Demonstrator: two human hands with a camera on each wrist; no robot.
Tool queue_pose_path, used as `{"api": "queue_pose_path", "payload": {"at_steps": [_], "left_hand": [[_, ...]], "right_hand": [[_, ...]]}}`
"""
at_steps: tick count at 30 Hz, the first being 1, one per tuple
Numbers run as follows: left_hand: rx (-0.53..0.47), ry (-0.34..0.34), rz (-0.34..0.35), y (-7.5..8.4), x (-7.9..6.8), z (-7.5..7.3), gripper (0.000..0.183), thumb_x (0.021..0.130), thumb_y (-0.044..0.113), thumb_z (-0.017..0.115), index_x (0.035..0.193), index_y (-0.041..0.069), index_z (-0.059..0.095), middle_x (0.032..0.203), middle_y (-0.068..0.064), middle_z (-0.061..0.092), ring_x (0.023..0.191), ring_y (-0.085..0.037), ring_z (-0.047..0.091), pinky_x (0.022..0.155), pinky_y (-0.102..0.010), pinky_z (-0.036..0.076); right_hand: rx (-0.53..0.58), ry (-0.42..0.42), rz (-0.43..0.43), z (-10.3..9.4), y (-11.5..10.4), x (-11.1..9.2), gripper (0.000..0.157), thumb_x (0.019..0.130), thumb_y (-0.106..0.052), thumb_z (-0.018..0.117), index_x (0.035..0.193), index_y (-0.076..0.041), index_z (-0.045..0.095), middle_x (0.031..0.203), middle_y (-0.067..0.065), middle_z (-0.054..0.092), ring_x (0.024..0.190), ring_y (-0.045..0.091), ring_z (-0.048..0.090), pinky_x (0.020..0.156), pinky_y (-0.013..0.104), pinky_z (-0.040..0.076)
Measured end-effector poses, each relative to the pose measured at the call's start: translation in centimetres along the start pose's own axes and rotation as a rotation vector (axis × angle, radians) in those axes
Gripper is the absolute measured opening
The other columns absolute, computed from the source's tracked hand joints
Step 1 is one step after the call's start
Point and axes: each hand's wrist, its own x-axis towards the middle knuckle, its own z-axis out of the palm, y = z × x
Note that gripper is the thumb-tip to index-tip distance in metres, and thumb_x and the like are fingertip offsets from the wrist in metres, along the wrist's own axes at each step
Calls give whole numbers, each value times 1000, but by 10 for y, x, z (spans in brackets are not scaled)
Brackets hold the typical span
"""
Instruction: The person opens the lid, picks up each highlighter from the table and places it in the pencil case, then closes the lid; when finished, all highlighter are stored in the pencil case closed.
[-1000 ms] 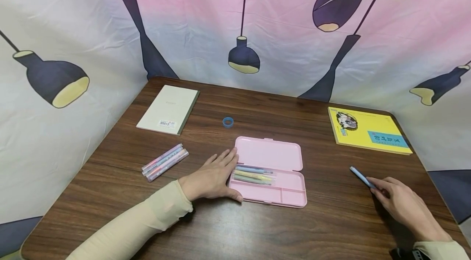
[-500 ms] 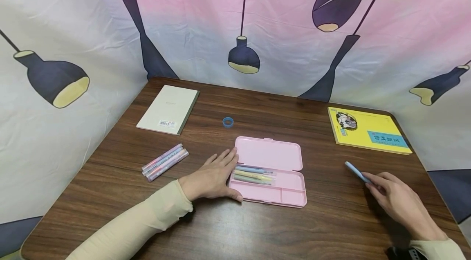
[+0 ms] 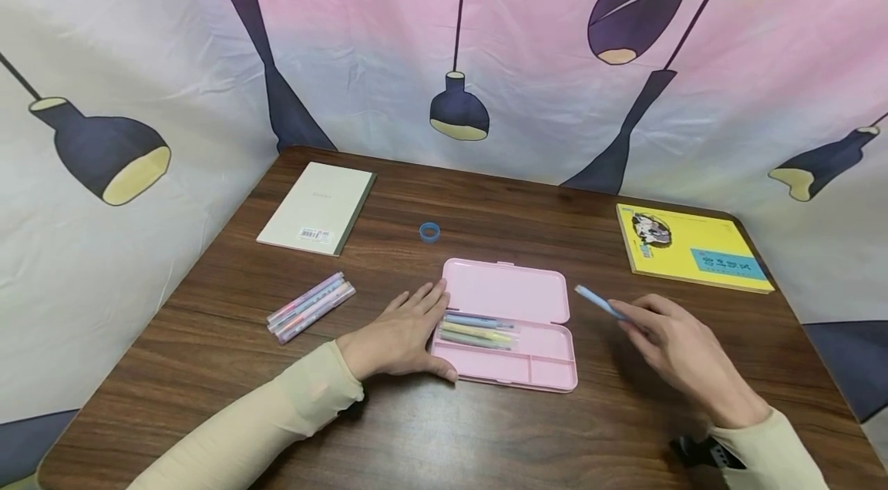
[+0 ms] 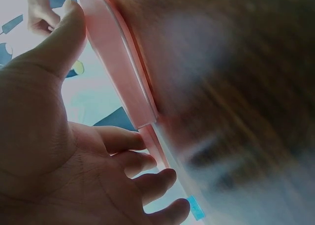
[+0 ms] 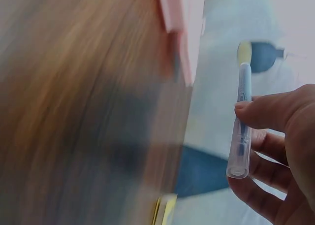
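Observation:
A pink pencil case point(image 3: 509, 293) lies with its lid folded back on the table. Several pens point(image 3: 479, 332) sit in its long compartment; the smaller front compartments hold nothing visible. My left hand point(image 3: 398, 332) rests against the case's left side, its fingers straight and thumb at the front corner, as the left wrist view also shows. To the right of the case, my right hand point(image 3: 683, 351) pinches a light-blue pen point(image 3: 598, 301) between thumb and fingers. In the right wrist view the pen point(image 5: 241, 121) has a clear cap at its near end.
Several pens point(image 3: 311, 307) lie bundled left of my left hand. A pale notebook point(image 3: 317, 205) is at the back left and a yellow book point(image 3: 694, 247) at the back right. A blue tape ring point(image 3: 429, 233) sits behind the case. A printed cloth hangs behind the table.
My right hand has moved left with the light-blue pen, from near the table's right side to just beside the pencil case. The left hand has stayed in place.

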Motion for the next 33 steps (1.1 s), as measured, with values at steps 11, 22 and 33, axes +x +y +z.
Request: {"api": "queue_pose_path", "payload": {"at_steps": [11, 22, 33], "left_hand": [[-1, 2, -3, 1, -1, -1, 117, 76, 71, 70, 157, 2, 23, 166, -14, 10, 153, -31, 10, 122, -51, 12], [-14, 13, -3, 0, -1, 1, 119, 74, 71, 72, 157, 1, 23, 166, -14, 11, 153, -31, 10, 122, -52, 12], [-23, 10, -3, 0, 0, 0, 118, 74, 71, 72, 157, 1, 24, 166, -14, 11, 153, -31, 10, 122, -52, 12]], "right_hand": [[85, -47, -240, 31, -43, 42, 37, 79, -8, 81, 114, -18, 77, 95, -5, 62, 77, 6, 54, 63, 28, 51], [145, -134, -371, 56, -76, 64, 34, 86, -8, 74, 118, -19, 76, 95, -4, 63, 78, 6, 55, 65, 26, 51], [183, -192, -408, 72, -88, 73, 29, 90, -12, 73, 118, -20, 76, 96, -5, 64, 80, 7, 57, 69, 27, 51]]}}
